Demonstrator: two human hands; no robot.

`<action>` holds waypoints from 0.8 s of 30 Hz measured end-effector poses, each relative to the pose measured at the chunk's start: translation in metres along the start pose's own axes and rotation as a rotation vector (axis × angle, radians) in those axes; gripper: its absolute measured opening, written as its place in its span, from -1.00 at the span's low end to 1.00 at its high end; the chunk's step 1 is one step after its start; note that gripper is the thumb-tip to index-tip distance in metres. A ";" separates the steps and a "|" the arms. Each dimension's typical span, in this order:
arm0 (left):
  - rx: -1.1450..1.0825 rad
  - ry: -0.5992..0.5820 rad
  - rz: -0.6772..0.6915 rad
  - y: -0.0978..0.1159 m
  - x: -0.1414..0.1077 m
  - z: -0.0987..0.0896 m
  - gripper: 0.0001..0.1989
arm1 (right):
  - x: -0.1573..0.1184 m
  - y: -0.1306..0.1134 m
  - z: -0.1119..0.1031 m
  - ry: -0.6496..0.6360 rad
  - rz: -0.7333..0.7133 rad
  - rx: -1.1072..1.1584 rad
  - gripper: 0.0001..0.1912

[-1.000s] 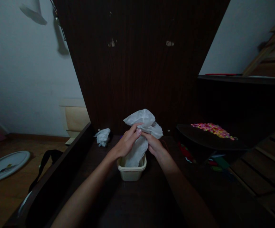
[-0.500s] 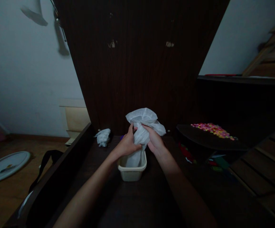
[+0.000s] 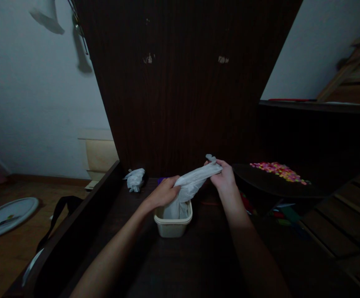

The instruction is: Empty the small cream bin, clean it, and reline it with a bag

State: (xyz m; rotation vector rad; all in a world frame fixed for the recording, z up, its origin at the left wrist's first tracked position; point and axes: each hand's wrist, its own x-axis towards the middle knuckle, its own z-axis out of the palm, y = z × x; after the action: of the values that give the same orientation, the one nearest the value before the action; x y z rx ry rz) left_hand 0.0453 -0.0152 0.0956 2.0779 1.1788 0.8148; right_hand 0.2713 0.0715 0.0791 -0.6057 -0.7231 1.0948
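A white plastic bag (image 3: 195, 179) is stretched between my two hands, its lower part hanging into a small cream plastic bin (image 3: 172, 229). My left hand (image 3: 165, 191) grips the bag just above the bin's back left rim. Up and to the right, my right hand (image 3: 223, 174) is closed around the bag's gathered end, and a small tuft sticks out above the fingers. The bin stands upright on the dark wooden surface (image 3: 173, 265). What the lower part of the bag holds, if anything, cannot be made out.
A crumpled white plastic bag (image 3: 135, 179) lies at the back left, near a raised side board (image 3: 83, 223). Behind stands a tall dark panel (image 3: 182, 91). To the right, a dark shelf (image 3: 251, 182) carries a heap of pink and yellow pieces (image 3: 279, 171).
My right hand has moved right, drawing the bag's top into a narrow, slanted strand. The puffed-out top no longer shows. My left hand has shifted slightly left and down; the bin stays put.
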 end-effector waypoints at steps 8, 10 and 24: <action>-0.046 0.004 -0.024 0.003 -0.003 -0.002 -0.81 | -0.014 -0.025 -0.003 0.402 -0.284 -0.215 -0.48; -0.068 0.025 -0.033 0.001 -0.001 -0.001 -0.82 | -0.029 -0.037 0.004 0.244 -0.416 -0.374 -0.48; -0.118 -0.021 0.065 0.008 0.001 0.006 -0.83 | -0.061 -0.029 0.035 -1.083 -0.340 -1.081 -0.13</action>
State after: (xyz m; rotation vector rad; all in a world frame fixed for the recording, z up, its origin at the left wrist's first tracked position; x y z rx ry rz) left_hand 0.0540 -0.0189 0.0977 2.0319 1.0315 0.8691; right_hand 0.2437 0.0078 0.1092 -0.7033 -2.3395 0.5656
